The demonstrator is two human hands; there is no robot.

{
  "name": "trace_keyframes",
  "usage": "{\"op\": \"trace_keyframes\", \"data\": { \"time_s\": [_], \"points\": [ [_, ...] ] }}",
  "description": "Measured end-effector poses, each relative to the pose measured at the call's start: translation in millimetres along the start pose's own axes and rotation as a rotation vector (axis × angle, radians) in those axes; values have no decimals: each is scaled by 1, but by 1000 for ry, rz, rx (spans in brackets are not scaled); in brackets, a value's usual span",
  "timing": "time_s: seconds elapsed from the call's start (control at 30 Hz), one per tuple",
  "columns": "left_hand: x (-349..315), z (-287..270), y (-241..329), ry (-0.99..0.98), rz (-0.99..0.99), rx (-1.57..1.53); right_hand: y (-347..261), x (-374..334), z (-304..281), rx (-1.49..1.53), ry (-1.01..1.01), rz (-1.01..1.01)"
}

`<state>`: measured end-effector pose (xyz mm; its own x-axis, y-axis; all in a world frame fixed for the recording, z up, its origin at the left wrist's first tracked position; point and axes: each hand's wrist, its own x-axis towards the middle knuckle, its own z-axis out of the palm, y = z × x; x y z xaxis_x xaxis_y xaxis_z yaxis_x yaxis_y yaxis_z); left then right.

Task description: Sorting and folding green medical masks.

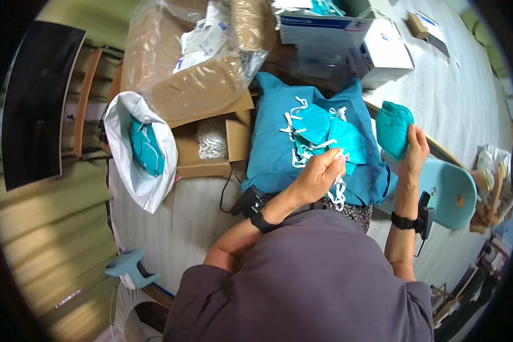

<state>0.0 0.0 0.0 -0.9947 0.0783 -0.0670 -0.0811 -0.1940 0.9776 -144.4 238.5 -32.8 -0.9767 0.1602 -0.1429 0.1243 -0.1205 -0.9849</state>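
My right hand [415, 151] is raised at the right, its fingers closed on the edge of a teal face mask [394, 129]. Over my lap my left hand [323, 174] is closed in a fist, with white elastic straps [339, 195] coming out at its fingertips and hanging below. Just beyond it several teal masks [312, 122] with white straps lie overlapping on a blue cloth [268, 142] spread across my lap. The fist hides part of the mask nearest to it.
At the left an open white sack [122, 148] holds teal masks [147, 149]. Beside it a cardboard box [237, 135] holds white straps [212, 142]. Beyond stands a plastic-wrapped carton [196, 85] with small packets. White boxes [385, 54] stand far right, and a light-blue plastic stool [453, 191] nearer.
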Motion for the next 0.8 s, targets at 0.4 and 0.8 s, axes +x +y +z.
{"op": "trace_keyframes", "data": {
  "time_s": [0.4,0.8],
  "points": [
    [-47,-101,57,775,59,154,27,-11,10,85,-166,162],
    [-118,-232,-7,1146,-515,1078,-4,-58,89,-2,-387,125]
  ]
}}
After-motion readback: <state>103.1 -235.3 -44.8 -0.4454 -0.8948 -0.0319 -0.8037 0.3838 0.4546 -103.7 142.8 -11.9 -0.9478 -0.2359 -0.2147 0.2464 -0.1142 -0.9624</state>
